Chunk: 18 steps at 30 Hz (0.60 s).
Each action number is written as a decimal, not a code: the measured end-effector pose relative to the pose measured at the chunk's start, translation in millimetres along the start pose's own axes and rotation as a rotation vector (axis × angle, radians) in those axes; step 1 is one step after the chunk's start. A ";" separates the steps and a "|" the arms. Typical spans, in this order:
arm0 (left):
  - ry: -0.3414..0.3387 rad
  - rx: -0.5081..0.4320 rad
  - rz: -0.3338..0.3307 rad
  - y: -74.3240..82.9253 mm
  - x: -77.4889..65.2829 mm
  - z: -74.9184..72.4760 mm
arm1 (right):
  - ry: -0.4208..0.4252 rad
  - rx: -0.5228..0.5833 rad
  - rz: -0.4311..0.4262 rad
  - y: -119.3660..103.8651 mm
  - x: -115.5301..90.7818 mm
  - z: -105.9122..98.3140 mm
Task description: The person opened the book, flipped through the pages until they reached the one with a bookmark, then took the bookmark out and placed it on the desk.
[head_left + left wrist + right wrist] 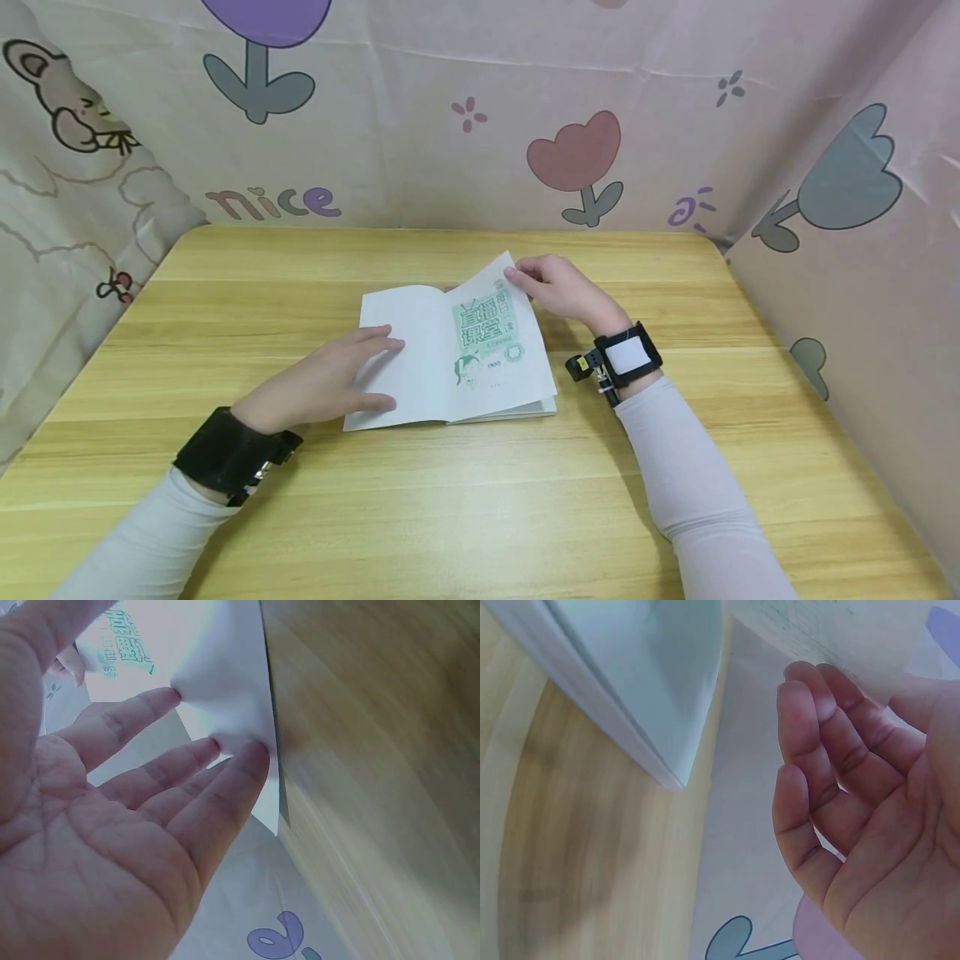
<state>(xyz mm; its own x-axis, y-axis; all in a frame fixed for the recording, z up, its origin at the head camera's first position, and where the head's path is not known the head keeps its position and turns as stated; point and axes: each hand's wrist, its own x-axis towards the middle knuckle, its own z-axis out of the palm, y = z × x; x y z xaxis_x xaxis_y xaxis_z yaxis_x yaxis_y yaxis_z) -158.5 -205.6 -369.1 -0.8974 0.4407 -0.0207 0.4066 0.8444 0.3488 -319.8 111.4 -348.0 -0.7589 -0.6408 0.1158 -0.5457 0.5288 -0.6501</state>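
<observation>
An open book (408, 367) lies on the wooden table in the head view. Its left side is blank white. The right page (532, 358) carries green printed characters and a small cartoon figure, and its far corner is lifted. My right hand (562, 287) pinches that corner between thumb and fingers; in the right wrist view the raised page (832, 637) stands apart from the book block (652, 697) beneath. My left hand (330, 375) rests on the blank left side with fingers spread, and the left wrist view shows its fingertips (251, 757) touching the paper.
The wooden table (465, 517) stretches around the book on all sides. A pale curtain (420, 150) printed with flowers and the word "nice" hangs behind it and at both sides. Each wrist wears a black strap (225, 454) with a small camera.
</observation>
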 end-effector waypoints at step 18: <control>0.058 -0.077 0.016 -0.6 -0.7 -2.2 | -0.028 0.057 -0.134 -23.3 -1.5 2.1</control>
<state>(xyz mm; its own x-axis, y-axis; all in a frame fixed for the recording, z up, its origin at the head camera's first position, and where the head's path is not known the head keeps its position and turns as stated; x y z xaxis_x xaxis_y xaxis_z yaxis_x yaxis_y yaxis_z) -158.5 -207.1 -367.2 -0.9001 0.4340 0.0391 0.4089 0.8102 0.4199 -305.2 98.8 -334.7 -0.6703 -0.7189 0.1840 -0.6198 0.4059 -0.6716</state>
